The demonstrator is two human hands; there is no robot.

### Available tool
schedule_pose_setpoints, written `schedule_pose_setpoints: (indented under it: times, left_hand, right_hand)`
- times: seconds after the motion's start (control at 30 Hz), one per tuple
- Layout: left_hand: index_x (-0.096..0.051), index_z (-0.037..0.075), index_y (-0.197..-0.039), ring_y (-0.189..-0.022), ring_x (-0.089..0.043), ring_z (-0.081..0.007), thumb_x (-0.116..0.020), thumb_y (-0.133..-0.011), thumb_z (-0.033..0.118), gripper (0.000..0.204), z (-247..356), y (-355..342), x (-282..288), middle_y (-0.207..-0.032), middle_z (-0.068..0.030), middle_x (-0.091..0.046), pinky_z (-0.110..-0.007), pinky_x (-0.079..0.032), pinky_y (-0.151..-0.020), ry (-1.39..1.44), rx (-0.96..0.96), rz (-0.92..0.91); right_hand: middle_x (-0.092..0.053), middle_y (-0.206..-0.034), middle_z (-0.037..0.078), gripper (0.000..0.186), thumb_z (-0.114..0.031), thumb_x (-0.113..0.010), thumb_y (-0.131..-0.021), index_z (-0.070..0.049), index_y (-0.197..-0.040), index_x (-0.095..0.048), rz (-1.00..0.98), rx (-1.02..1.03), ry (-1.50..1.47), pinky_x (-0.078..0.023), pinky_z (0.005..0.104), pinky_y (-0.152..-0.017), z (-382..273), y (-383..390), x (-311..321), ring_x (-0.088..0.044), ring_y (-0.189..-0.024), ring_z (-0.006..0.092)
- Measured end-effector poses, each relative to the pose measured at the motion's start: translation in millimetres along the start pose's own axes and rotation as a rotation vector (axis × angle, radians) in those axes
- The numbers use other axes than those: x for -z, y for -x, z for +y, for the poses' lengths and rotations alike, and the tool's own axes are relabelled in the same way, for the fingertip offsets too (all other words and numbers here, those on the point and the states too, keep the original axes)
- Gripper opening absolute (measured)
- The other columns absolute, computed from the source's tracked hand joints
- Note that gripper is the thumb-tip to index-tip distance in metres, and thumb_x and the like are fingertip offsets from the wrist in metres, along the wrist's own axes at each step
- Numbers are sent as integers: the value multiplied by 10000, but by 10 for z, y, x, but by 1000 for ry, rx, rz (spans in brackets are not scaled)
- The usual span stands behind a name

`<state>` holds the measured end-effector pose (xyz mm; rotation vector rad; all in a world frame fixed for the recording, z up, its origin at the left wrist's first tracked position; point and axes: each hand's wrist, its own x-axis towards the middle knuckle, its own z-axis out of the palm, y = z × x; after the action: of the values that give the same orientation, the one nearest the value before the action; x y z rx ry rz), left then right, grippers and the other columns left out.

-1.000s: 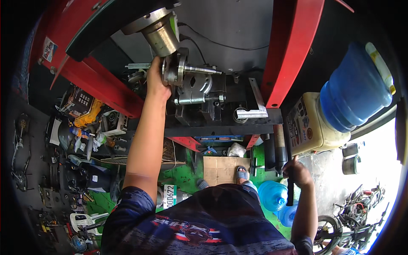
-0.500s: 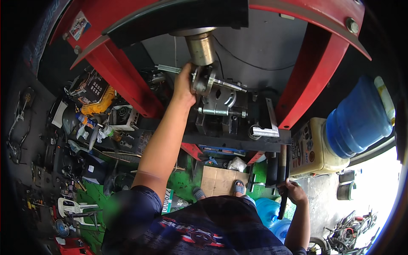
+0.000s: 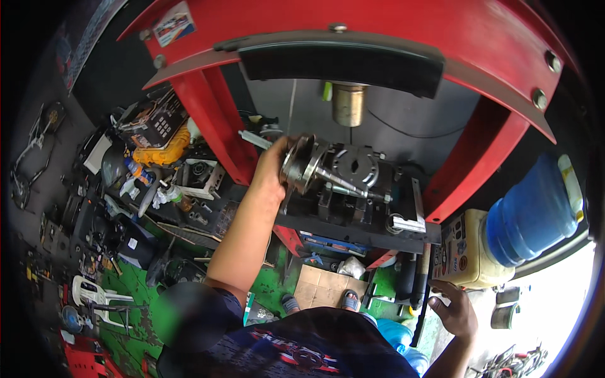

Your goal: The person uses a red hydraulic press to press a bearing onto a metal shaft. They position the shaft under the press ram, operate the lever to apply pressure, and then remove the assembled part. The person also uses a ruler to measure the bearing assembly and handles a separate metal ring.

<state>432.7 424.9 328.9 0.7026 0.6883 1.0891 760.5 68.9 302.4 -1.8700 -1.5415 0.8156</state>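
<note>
My left hand [image 3: 272, 170] is closed round the round webs of a metal crankshaft [image 3: 305, 165]. The crankshaft is tilted, its long shaft pointing right and down over the press bed. Behind it lies a dark fixture block [image 3: 354, 165] with a slotted round plate and a long bolt across its front. Above that block, apart from the crankshaft, hangs the brass-coloured press ram [image 3: 348, 106]. My right hand [image 3: 456, 310] is open, thumb apart from the fingers, beside the dark lever handle [image 3: 423, 277] of the press. Nothing shows in it.
Red press uprights [image 3: 214, 126] flank the work. On the bed's right lie a metal square [image 3: 409, 222] and a ring. A beige jerrycan [image 3: 469, 252] and a blue water jug [image 3: 529, 211] stand at right. Cluttered tools and a yellow item [image 3: 165, 148] fill the left bench.
My left hand has brought the crankshaft out from under the ram, leftward and toward me. My right hand has let go of the lever handle. The view has shifted.
</note>
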Motion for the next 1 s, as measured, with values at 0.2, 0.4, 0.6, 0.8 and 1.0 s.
schedule_pose_setpoints:
  times: [0.2,0.4,0.6,0.8,1.0]
  left_hand:
    - [-698,-10,-1084,-854,-749,-351,-527,-1005,391,444,-52,675,470,-967,-183,-742,-540,-652,-733,140,49,-154]
    - [-704,-13,-1080,-804,-741,-296,-545,-1018,363,413,-88,1375,621,-966,-163,-748,-429,-635,-738,427,154,-13]
    - [-714,39,-1083,-837,-744,-296,-503,-1046,452,465,-49,1853,994,-976,-143,-759,-483,-630,-757,598,207,40]
    - [-516,62,-1440,-1112,-698,-385,-226,-1039,707,812,33,2277,1490,-1236,-185,-703,-619,-542,-980,247,255,126]
    - [-270,33,-1604,-1389,-444,-296,-753,-845,637,1083,-77,2883,1756,-1535,-193,-397,-459,-340,-1174,-786,-357,446]
  right_hand:
    - [-729,-1159,185,419,-127,-669,-973,46,-1349,-601,-3,455,-461,-541,371,-945,-944,-875,-525,-712,-1075,259]
    - [-615,-1350,172,636,-295,-668,-1015,29,-1508,-431,-362,611,-657,-452,360,-1069,-1651,-1817,-1657,-581,-1246,222]
    - [-646,-1144,58,620,-487,-653,-1001,0,-1362,-524,-790,407,-986,-491,253,-856,-1799,-1894,-2443,-590,-1006,105]
    - [-675,-1071,42,396,-343,-651,-1018,-5,-1223,-620,-555,72,-1248,-475,275,-901,-2049,-1712,-3200,-608,-967,118]
    - [-676,-992,98,374,-279,-724,-972,41,-1119,-596,-332,216,-865,-518,307,-815,-2255,-1662,-3497,-626,-884,152]
